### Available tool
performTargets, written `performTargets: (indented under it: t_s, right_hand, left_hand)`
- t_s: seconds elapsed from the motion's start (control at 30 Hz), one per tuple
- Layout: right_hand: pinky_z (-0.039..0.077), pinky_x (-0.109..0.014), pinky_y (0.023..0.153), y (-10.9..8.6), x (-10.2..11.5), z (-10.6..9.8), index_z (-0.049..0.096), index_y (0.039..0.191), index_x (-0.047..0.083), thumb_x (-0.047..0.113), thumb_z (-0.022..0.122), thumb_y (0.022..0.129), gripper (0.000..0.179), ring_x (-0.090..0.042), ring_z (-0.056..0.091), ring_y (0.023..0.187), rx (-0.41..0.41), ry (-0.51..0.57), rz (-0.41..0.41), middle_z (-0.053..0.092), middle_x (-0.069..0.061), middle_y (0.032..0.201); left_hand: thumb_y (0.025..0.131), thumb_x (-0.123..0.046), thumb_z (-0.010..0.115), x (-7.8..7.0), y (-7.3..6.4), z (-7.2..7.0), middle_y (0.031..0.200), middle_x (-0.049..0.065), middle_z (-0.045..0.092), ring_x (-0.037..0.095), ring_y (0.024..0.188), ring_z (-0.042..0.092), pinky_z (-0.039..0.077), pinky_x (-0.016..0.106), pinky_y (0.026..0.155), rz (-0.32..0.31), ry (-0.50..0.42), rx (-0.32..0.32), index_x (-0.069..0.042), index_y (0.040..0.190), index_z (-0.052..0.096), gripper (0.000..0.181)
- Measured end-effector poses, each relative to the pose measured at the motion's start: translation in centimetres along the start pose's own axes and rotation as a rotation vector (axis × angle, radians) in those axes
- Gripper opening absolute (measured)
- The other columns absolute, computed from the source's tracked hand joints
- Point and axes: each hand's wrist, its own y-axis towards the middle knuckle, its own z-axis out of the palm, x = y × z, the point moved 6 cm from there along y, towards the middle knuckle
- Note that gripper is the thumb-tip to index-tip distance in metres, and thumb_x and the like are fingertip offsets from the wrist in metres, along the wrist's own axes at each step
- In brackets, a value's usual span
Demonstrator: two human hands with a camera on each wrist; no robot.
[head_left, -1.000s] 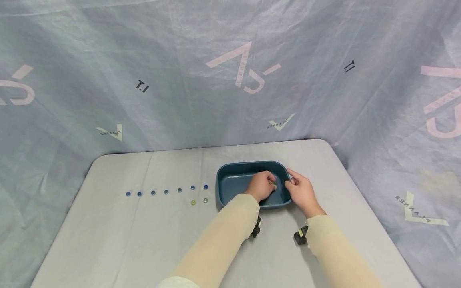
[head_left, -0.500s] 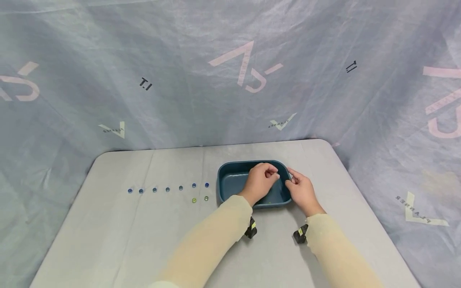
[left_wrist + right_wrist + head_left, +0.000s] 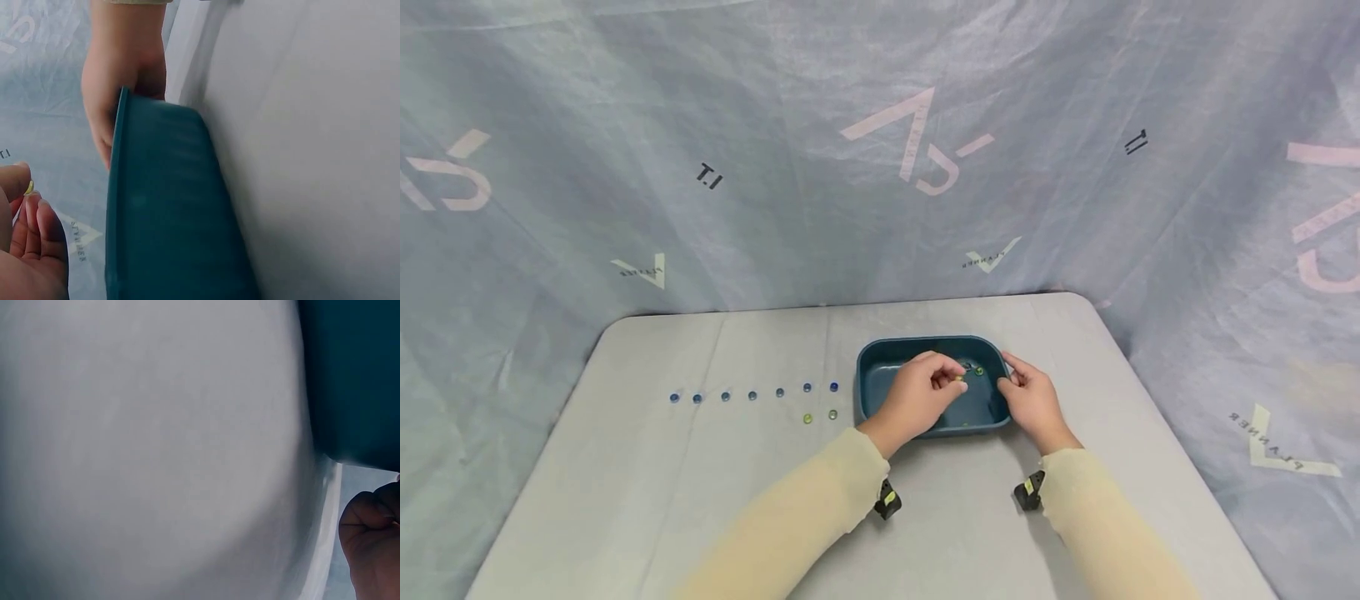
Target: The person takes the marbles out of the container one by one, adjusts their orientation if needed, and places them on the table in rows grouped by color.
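Above the dark teal bin [image 3: 970,432], my left hand [image 3: 916,393] pinches a small yellow glass bead [image 3: 29,187] between thumb and fingers. My right hand [image 3: 1033,407] grips the bin's right rim, thumb on the near side of that rim. Inside the bin a green bead [image 3: 979,371] lies near the back right, with other small pieces partly hidden by the left hand. Left of the bin, several blue beads make a spaced row, ending in a dark blue bead [image 3: 833,387]. Below the row's right end sit a yellow-green bead [image 3: 808,418] and a paler bead [image 3: 832,414].
A pale cloth-covered table [image 3: 625,500] carries everything. Grey printed fabric [image 3: 805,167] hangs behind and at both sides. Black wrist cameras [image 3: 887,500] hang under both forearms, close to the tabletop.
My left hand has risen from the bin's floor and drawn back to the left with the yellow bead, uncovering the green bead. The right hand stays on the rim.
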Motion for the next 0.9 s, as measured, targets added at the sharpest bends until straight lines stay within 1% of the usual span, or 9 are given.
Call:
performTargets:
  t_s: [0.2,0.37,0.47,0.6,0.73,0.8,0.9]
  right_hand:
    - [0.036,-0.029,0.054,-0.1,-0.2,0.2,0.051,0.152,0.006,0.008,0.060,0.100,0.053,-0.017,0.039,0.058,0.019,0.012,0.014,0.046,-0.002,0.072]
    - [0.035,-0.029,0.053,-0.3,-0.1,0.2,0.050,0.152,0.005,0.007,0.059,0.100,0.052,-0.017,0.038,0.055,0.029,0.014,0.000,0.045,-0.002,0.069]
    - [0.035,-0.029,0.053,-0.5,-0.1,0.2,0.050,0.152,0.004,0.007,0.059,0.100,0.053,-0.016,0.037,0.055,0.029,0.003,-0.004,0.044,-0.001,0.068]
    - [0.035,-0.029,0.054,-0.5,-0.2,0.1,0.050,0.152,0.003,0.007,0.058,0.100,0.053,-0.017,0.038,0.057,0.026,-0.010,-0.005,0.044,-0.001,0.069]
    - [0.036,-0.029,0.054,-0.3,0.0,0.2,0.050,0.152,0.003,0.007,0.059,0.100,0.053,-0.017,0.039,0.057,0.026,-0.014,-0.014,0.045,-0.002,0.069]
    - [0.036,-0.029,0.054,-0.3,0.2,0.2,0.050,0.152,0.003,0.008,0.059,0.101,0.053,-0.017,0.038,0.057,0.026,-0.013,-0.012,0.045,-0.002,0.069]
    - [0.035,-0.030,0.054,-0.3,0.3,0.2,0.050,0.152,0.004,0.008,0.059,0.101,0.052,-0.017,0.038,0.057,0.025,-0.014,-0.006,0.045,-0.002,0.070]
  left_hand:
    - [0.099,-0.019,0.073,0.5,-1.7,-2.1,0.099,-0.008,0.060,0.011,0.083,0.056,0.051,0.026,0.073,0.009,-0.014,-0.002,-0.019,0.107,0.072,0.008]
    - [0.100,-0.019,0.072,0.9,-3.0,-3.4,0.098,-0.009,0.060,0.011,0.083,0.055,0.051,0.027,0.073,0.018,0.024,-0.007,-0.019,0.108,0.072,0.009]
    - [0.099,-0.019,0.073,1.2,-3.9,-4.2,0.098,-0.010,0.060,0.011,0.083,0.056,0.052,0.028,0.073,0.021,0.044,-0.022,-0.020,0.109,0.072,0.009]
    - [0.099,-0.019,0.073,1.9,-5.4,-5.7,0.098,-0.011,0.060,0.011,0.083,0.056,0.052,0.029,0.073,0.011,0.054,-0.064,-0.021,0.108,0.072,0.009]
    - [0.097,-0.018,0.075,3.1,-6.9,-7.8,0.095,-0.009,0.060,0.012,0.082,0.057,0.053,0.029,0.071,-0.009,0.052,-0.125,-0.022,0.107,0.073,0.011]
    - [0.096,-0.015,0.076,3.8,-7.7,-8.8,0.094,-0.008,0.061,0.013,0.082,0.058,0.053,0.029,0.071,-0.011,0.047,-0.154,-0.021,0.106,0.073,0.012]
    - [0.094,-0.011,0.078,4.7,-9.0,-10.5,0.093,-0.007,0.062,0.014,0.083,0.059,0.053,0.028,0.072,-0.016,0.050,-0.178,-0.015,0.105,0.075,0.012]
